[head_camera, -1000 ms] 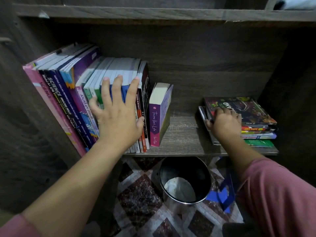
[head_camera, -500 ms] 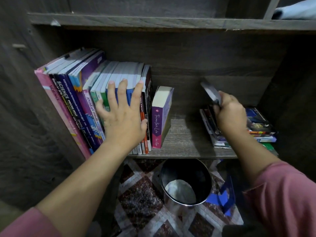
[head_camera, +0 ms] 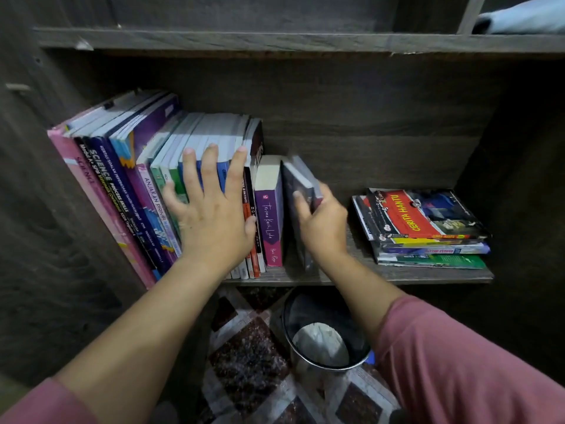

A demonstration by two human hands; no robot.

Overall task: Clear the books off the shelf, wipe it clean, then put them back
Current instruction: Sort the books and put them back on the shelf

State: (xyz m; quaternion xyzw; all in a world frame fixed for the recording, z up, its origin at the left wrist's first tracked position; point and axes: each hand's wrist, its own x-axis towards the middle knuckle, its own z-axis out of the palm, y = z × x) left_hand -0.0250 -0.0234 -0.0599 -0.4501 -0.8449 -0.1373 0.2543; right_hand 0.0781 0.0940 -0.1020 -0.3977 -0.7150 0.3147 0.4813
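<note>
Our right hand [head_camera: 322,229] grips a thin dark book [head_camera: 298,179], upright just beside the purple paperback [head_camera: 269,218]. Our left hand [head_camera: 214,218] presses, fingers spread, on the spines of the leaning row of books [head_camera: 122,179]; a flat stack [head_camera: 428,218] lies further right on the shelf [head_camera: 359,249].

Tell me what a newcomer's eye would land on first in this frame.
Both hands at the shelf: the left hand presses flat on the spines of the upright row at the left, and the right hand grips a dark book standing beside the purple book at that row's end. Then the flat stack at the right, topped by a red cover.
</note>
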